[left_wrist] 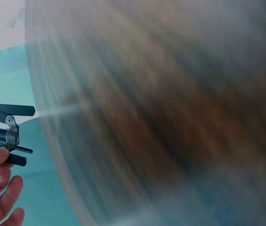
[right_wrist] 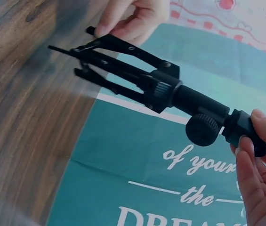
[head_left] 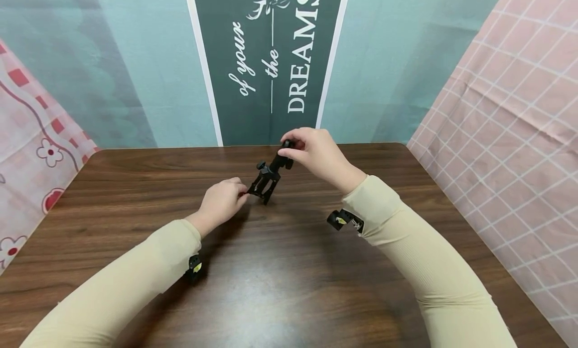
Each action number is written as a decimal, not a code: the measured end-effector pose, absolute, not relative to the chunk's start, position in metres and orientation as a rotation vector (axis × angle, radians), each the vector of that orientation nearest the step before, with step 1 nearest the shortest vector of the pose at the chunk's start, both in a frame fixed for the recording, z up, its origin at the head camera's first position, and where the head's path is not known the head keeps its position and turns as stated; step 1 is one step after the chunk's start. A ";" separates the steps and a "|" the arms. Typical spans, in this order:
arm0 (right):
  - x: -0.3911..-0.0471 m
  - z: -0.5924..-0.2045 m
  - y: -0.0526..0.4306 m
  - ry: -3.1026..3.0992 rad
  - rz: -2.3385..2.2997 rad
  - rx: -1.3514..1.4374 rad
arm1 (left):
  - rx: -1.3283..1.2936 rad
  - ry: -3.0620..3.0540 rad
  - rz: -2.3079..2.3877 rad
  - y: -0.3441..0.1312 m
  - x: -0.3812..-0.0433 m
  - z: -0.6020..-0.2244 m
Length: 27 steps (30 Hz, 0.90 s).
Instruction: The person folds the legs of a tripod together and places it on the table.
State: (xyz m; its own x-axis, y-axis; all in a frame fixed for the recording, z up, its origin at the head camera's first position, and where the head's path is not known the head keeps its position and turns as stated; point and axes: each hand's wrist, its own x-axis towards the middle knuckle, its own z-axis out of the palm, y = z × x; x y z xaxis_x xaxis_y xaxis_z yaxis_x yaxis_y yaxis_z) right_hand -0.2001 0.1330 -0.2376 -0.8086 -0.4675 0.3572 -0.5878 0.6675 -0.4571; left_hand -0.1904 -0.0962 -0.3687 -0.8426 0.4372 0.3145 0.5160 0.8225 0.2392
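Note:
A small black mini tripod is tilted above the far part of the table, between both hands. Its top end is held by the thumb and fingers of my right hand. My left hand pinches the foot of one leg. In the right wrist view the tripod's legs are partly spread, with thin braces between them, and a round knob sticks out from its column. The left wrist view catches just the leg ends and the left fingers at its edge.
The dark wood table spreads under both arms. A teal cloth with a lettered dark panel hangs behind its far edge. Pink patterned cloths hang at either side. Each cream sleeve carries a small black wrist camera.

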 end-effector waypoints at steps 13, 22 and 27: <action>-0.226 -0.258 0.146 -2.701 1.077 0.586 | -0.665 -2.674 -0.358 -0.118 -0.212 -0.368; -0.239 -0.273 0.156 -2.703 1.245 0.523 | -0.660 -2.674 -0.290 -0.121 -0.220 -0.364; -0.244 -0.281 0.161 -2.688 1.346 0.499 | -0.669 -2.673 -0.266 -0.122 -0.224 -0.363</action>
State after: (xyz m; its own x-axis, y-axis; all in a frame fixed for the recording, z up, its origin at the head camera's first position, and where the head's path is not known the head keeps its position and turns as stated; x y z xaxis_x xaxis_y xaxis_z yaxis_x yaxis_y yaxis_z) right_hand -0.2444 0.1609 -0.2806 -0.9421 -0.2467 0.2271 -0.3296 0.5572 -0.7622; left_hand -0.2240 -0.1217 -0.3626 -0.8183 0.4156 0.3971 0.4856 0.8694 0.0908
